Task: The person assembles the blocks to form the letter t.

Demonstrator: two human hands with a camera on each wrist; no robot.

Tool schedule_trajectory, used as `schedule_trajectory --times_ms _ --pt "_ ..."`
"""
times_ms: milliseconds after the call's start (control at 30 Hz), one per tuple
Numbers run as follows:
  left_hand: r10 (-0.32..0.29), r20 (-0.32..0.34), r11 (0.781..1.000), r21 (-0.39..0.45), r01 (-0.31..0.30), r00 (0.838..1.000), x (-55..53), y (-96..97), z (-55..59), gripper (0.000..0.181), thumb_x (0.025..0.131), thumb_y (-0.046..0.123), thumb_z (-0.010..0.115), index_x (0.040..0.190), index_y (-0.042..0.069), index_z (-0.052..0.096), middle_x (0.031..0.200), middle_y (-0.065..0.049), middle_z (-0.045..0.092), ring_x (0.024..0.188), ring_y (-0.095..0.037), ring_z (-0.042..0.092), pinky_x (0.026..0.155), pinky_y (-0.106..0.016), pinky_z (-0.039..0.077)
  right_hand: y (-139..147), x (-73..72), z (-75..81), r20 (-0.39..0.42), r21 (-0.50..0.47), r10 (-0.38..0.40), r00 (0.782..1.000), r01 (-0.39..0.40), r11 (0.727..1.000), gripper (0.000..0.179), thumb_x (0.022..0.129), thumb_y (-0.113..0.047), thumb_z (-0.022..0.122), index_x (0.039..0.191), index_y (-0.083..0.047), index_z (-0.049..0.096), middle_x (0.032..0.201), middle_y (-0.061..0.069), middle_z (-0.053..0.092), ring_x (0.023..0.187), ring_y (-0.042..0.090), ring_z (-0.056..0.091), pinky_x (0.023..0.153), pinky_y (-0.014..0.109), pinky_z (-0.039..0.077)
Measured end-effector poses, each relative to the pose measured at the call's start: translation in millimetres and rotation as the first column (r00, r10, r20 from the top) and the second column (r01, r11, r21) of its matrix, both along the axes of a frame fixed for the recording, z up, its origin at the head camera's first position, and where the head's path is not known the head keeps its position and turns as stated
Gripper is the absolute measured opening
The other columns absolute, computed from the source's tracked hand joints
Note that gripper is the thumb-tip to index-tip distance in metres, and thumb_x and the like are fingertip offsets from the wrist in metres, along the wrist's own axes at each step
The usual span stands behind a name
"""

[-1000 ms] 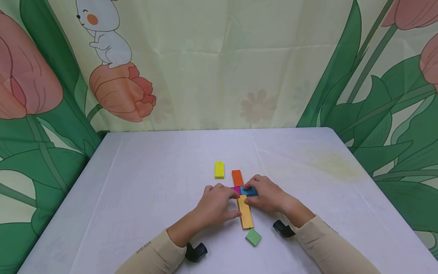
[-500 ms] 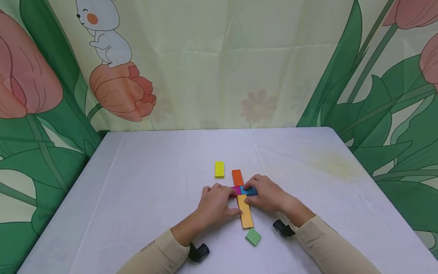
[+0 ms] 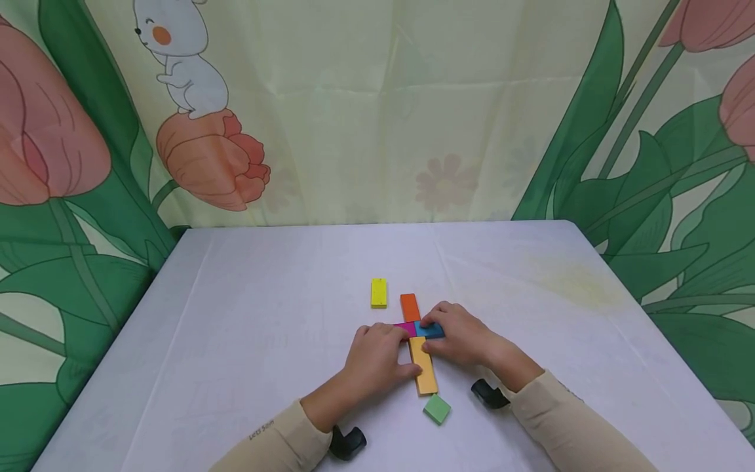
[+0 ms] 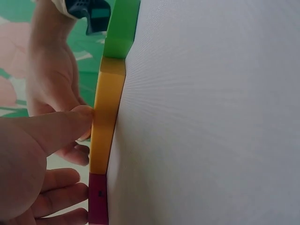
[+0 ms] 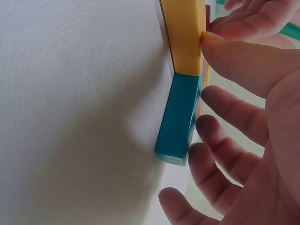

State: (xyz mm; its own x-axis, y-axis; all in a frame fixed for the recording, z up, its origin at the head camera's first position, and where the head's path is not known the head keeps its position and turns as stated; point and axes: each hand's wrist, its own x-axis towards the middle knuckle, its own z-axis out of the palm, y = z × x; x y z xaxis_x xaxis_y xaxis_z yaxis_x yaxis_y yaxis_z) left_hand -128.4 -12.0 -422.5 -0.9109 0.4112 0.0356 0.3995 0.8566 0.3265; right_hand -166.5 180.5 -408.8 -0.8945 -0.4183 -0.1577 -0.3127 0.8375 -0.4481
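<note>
My left hand (image 3: 377, 360) rests on the near-left side of a flat row of wooden blocks. Its thumb (image 4: 70, 123) touches the long light-orange block (image 3: 425, 377), while its fingertips lie on the magenta block (image 3: 405, 327). Opposite it, my right hand (image 3: 463, 337) has fingertips on top of the blue block (image 5: 180, 112) and its thumb (image 5: 222, 49) on the light-orange block. Magenta and blue sit side by side above the light-orange one. An orange block (image 3: 409, 307) adjoins their far side. At the near end, a green block (image 3: 437, 410) stands turned cornerwise.
A yellow block (image 3: 379, 293) lies apart, left of the orange one. All stand on a white-covered table (image 3: 265, 295), backed by a printed curtain (image 3: 354, 131). A black device (image 3: 348, 444) is worn at the left wrist, another (image 3: 488, 394) at the right.
My left hand has shifted slightly right and nearer, uncovering more of the magenta block, its thumb now over the light-orange block's edge. My right hand and the blocks look unmoved.
</note>
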Motion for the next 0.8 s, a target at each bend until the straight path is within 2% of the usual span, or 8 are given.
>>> schedule_trajectory --times_ms 200,500,800 --pt "-0.006 -0.017 1.0 -0.014 0.006 1.0 0.6 -0.8 -1.1 0.057 0.077 0.054 0.082 0.116 0.015 0.07 0.108 0.002 0.068 0.106 -0.018 0.059 0.088 -0.04 0.044 2.3 -7.9 4.9 0.026 0.0 0.011 1.0 -0.011 1.0 0.035 0.086 -0.027 0.08 0.115 -0.012 0.069 0.115 0.003 0.058 0.109 0.023 0.053 0.09 0.038 0.053" --pt "0.012 -0.009 0.999 -0.031 -0.012 1.0 0.7 -1.1 -0.1 0.057 0.076 0.054 0.083 0.116 0.016 0.07 0.107 0.002 0.068 0.106 -0.018 0.059 0.089 -0.041 0.043 -1.7 -43.1 18.1 0.005 0.019 0.003 1.0 -0.003 1.0 0.041 0.089 -0.027 0.077 0.124 -0.009 0.066 0.124 0.01 0.06 0.115 0.028 0.055 0.092 0.042 0.053" --pt "0.018 0.0 0.998 -0.057 -0.018 1.0 0.8 1.0 1.1 0.057 0.076 0.055 0.082 0.115 0.016 0.07 0.106 0.002 0.068 0.107 -0.018 0.058 0.092 -0.044 0.043 -18.6 -73.4 14.8 0.077 -0.022 -0.021 0.997 0.022 1.0 0.05 0.09 -0.03 0.075 0.134 -0.009 0.061 0.132 0.01 0.059 0.119 0.03 0.055 0.096 0.045 0.05"
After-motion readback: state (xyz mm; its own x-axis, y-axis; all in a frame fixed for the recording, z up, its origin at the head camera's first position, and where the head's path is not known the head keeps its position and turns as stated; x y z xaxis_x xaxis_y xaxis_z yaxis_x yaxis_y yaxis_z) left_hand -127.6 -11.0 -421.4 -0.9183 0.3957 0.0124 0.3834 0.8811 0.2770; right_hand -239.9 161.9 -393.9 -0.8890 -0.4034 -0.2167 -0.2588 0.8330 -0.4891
